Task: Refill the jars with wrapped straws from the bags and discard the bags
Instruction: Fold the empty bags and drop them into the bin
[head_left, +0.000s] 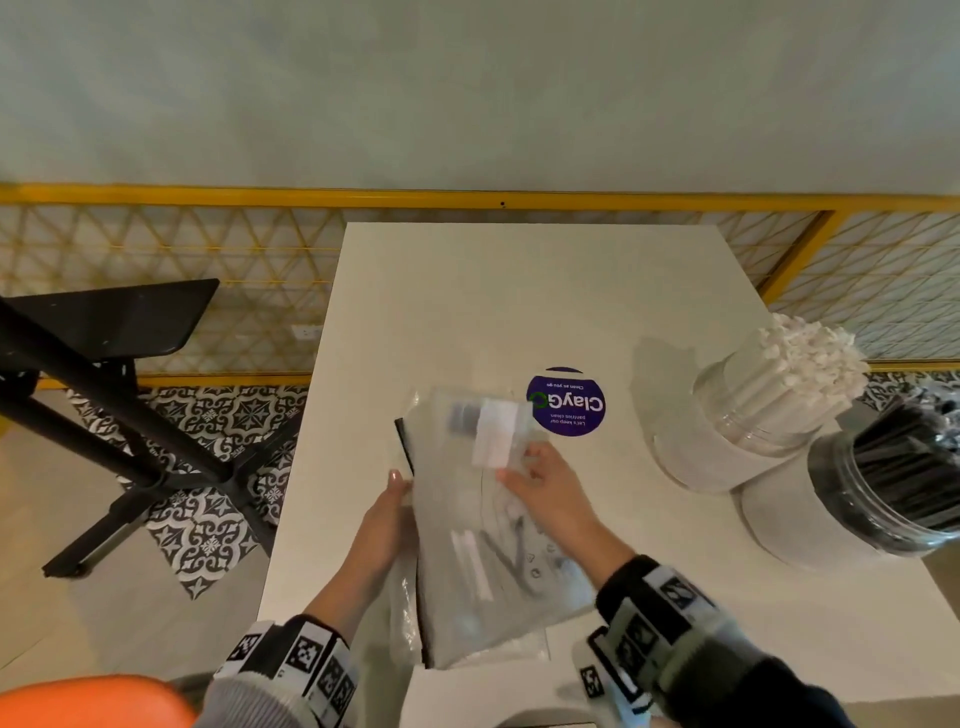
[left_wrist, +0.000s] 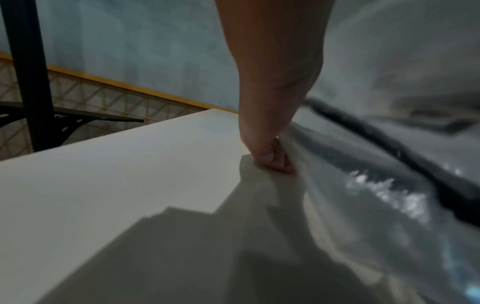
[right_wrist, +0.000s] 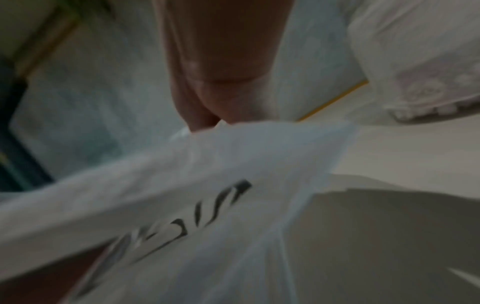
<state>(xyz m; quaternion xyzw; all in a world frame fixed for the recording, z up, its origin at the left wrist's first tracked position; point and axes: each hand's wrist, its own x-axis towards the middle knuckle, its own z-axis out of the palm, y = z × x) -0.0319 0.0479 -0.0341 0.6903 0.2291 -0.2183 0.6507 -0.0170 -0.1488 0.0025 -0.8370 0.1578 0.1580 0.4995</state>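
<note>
A flat clear plastic bag (head_left: 467, 525) with a black strip down its left edge is held over the white table (head_left: 519, 291), blurred by motion. My left hand (head_left: 389, 514) holds its left edge; in the left wrist view the fingertips (left_wrist: 275, 158) pinch the bag (left_wrist: 376, 185). My right hand (head_left: 540, 488) pinches the film near the white label; the right wrist view shows its fingers (right_wrist: 207, 107) on the printed bag (right_wrist: 207, 185). At the right stand a jar of white wrapped straws (head_left: 763, 410) and a jar of black straws (head_left: 893, 483), both full.
A round purple sticker (head_left: 566, 402) lies on the table beyond the bag. A black table base (head_left: 130, 441) stands on the patterned floor to the left. A yellow lattice railing (head_left: 208, 270) runs behind. An orange seat (head_left: 88, 701) shows at the bottom left.
</note>
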